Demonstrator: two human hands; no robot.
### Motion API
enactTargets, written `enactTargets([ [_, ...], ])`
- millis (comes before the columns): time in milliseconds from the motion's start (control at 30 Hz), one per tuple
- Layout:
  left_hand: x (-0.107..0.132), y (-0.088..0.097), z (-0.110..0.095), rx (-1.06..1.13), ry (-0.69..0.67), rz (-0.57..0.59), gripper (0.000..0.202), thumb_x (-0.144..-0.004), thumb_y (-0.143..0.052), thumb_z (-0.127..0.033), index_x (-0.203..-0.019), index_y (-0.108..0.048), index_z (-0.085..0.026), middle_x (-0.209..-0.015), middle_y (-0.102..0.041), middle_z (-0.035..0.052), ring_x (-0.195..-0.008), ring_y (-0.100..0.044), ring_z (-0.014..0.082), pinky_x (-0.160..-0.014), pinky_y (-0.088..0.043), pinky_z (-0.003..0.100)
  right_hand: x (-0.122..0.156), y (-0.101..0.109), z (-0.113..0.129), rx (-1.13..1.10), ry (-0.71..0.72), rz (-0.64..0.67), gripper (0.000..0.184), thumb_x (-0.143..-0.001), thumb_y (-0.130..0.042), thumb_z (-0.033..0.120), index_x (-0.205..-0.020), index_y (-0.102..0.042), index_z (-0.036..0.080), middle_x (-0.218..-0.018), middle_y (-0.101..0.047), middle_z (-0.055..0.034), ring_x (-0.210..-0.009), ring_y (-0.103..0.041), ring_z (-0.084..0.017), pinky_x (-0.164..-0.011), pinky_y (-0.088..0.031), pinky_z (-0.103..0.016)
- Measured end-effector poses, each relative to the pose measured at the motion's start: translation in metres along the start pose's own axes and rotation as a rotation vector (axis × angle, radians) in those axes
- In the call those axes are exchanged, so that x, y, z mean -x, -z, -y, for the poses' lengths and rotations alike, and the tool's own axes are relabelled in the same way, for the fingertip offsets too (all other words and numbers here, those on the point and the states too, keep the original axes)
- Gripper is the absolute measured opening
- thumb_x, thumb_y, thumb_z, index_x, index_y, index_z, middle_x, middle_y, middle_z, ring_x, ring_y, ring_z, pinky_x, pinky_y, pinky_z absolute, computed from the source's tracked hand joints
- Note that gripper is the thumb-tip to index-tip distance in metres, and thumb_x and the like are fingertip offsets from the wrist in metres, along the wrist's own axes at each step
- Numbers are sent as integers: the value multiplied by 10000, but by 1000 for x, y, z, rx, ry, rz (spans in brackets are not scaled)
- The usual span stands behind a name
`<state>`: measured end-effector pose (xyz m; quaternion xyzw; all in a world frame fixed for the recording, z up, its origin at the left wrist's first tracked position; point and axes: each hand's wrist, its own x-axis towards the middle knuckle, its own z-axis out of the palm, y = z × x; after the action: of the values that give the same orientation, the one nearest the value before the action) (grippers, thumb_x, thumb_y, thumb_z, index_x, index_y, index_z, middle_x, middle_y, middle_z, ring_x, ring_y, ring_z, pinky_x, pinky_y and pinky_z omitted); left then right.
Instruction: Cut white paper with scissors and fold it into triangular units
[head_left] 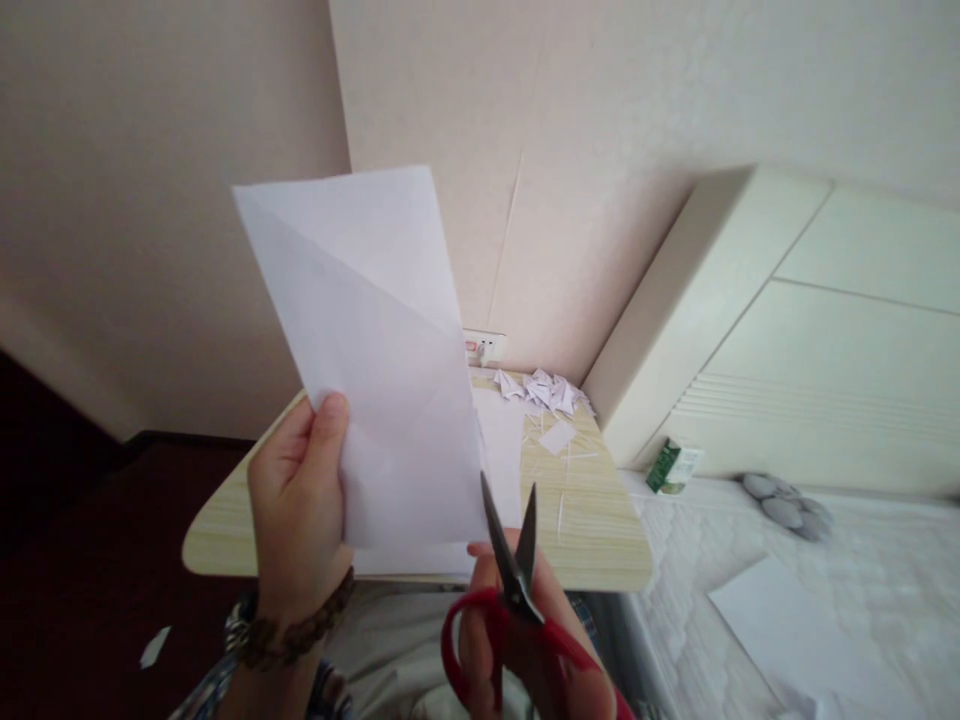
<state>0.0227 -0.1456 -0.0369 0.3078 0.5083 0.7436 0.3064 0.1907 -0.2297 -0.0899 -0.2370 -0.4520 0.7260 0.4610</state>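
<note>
Left hand (300,490) grips creased paper (382,370) above the counter (592,540); right hand (556,600) grasps red-handled scissors (516,590) (blades (496,525) parted) near the paper's edge.

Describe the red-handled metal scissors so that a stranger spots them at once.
Find the pale wood-grain table with rounded corners. At its near edge in the view, the right hand holds the red-handled metal scissors, beside the creased white paper in the left hand. Their red loops and dark, parted, upward-pointing blades set them apart from the paper.
</note>
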Motion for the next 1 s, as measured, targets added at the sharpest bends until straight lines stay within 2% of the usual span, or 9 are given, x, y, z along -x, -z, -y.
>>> enactTargets([
  [67,-9,3,-1,2,70,40,272,-666,-765,-453,-726,-696,-197,-576,-641,-55,-531,-539,112,-436,-380,166,2,21,7,6,21,53,843,-650,-576,885,-1252,-592,295,-659,-519,29,-490,-392,-98,-441,-336,-208],
  [100,-14,5,-2,-4,119,83,300,-624,-791,-459,-716,-701,-188,-544,-635,-53,-487,-521,109,-410,-365,169,1,32,13,16,77,46,786,-741,-521,855,-1289,-578,294,-668,-519,30,-472,-386,-87,-440,-334,-206],
  [200,-26,9,0,-47,293,265,351,-505,-863,-438,-657,-714,-160,-470,-628,-26,-409,-508,124,-368,-369,194,-10,57,37,191,395,-62,605,-816,-596,728,-1253,-619,310,-749,-618,0,-552,-521,-123,-472,-405,-225],
  [267,-31,9,3,-86,391,397,368,-476,-885,-414,-676,-741,-141,-488,-663,10,-389,-525,144,-355,-376,214,-25,64,52,358,606,-310,535,-827,-656,656,-1196,-656,269,-920,-689,-39,-723,-579,-154,-615,-458,-265],
  [367,-35,9,5,-120,468,567,442,-535,-879,-398,-870,-794,-123,-639,-754,67,-436,-582,164,-388,-404,224,-49,63,67,531,714,-306,495,-807,-737,577,-1213,-621,319,-1232,-701,-43,-907,-623,-182,-764,-457,-315],
  [533,-42,13,3,-123,465,649,469,-619,-863,-383,-1034,-791,-177,-966,-812,89,-624,-668,176,-517,-475,214,-68,60,66,687,546,-148,407,-836,-752,484,-1176,-601,321,-1252,-721,-28,-815,-652,-157,-730,-453,-312],
  [733,-53,23,10,-31,441,667,440,-669,-860,-381,-1060,-783,-195,-1108,-795,66,-693,-686,182,-528,-490,203,-63,57,54,523,451,-180,372,-855,-713,519,-1118,-610,277,-1155,-774,-53,-992,-714,-193,-767,-552,-288],
  [900,-62,25,28,150,390,577,682,-814,-539,-746,-1161,-725,-189,-977,-804,78,-845,-724,230,-663,-570,270,-70,53,47,255,334,-296,386,-858,-679,566,-1023,-604,225,-1009,-810,-98,-927,-773,-242,-645,-614,-283],
  [1000,-64,20,38,228,307,532,646,-813,-531,-751,-1133,-715,-221,-1104,-777,80,-1024,-700,241,-732,-571,276,-76,54,42,66,213,-337,501,-814,-669,657,-1008,-606,199,-959,-815,-124,-931,-783,-301,-639,-645,-333],
])
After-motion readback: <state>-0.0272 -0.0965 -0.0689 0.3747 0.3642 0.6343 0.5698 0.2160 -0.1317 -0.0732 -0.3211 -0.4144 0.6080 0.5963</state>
